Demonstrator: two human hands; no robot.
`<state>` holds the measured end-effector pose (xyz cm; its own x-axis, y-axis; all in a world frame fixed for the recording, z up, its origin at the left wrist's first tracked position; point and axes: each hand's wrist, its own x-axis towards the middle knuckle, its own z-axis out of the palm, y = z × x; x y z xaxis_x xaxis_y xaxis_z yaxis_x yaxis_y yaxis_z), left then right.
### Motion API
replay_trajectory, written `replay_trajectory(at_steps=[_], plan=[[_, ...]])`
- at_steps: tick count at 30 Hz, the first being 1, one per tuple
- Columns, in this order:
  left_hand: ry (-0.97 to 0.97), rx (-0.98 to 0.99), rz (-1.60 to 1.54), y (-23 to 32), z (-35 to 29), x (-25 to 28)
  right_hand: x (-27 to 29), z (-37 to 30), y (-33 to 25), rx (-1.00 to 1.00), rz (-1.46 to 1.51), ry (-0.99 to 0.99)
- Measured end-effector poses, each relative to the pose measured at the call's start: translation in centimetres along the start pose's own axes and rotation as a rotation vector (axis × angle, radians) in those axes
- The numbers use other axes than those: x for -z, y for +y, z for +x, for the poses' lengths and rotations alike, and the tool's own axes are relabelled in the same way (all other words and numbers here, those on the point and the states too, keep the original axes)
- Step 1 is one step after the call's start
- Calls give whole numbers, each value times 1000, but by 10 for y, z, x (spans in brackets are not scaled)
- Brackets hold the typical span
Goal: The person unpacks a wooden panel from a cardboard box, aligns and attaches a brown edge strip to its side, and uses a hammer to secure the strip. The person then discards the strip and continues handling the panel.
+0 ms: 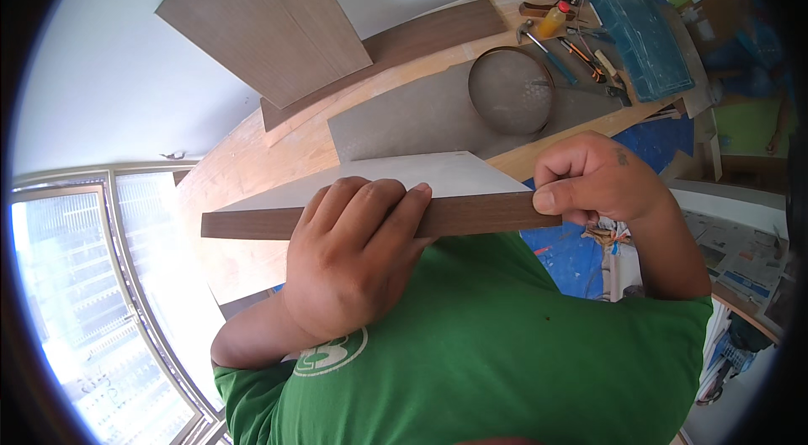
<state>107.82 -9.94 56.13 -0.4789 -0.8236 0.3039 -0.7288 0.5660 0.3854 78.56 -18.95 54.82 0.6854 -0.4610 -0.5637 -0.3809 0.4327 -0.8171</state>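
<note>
A board with a white face (404,177) and a brown wood-grain edge (480,214) is held on its side in front of my chest, edge toward me. My left hand (349,247) is closed over the middle of that edge, fingers on top and the thumb side out of sight. At the board's right end, my right hand (598,180) pinches the corner of the edge between thumb and bent fingers. Whether a loose strip lies under that thumb cannot be made out. Beyond the board, a loop of thin brown strip (471,100) stands on a grey sheet (404,113).
A wood-grain panel (269,16) leans on the wall, with a long brown board (438,29) beside it on the workbench (244,159). At the far right lie a hammer (547,54), a bottle of orange liquid (553,20), cutters and a teal tool case (640,41). A window (101,302) is at left.
</note>
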Motion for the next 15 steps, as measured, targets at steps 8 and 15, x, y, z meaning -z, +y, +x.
replay_trajectory(at_steps=[8,15], plan=[[127,-120,127,-16,7,-13,3,2,2,117,54,104],[234,-137,227,-27,11,-25,-17,4,-9,741,-421,584]])
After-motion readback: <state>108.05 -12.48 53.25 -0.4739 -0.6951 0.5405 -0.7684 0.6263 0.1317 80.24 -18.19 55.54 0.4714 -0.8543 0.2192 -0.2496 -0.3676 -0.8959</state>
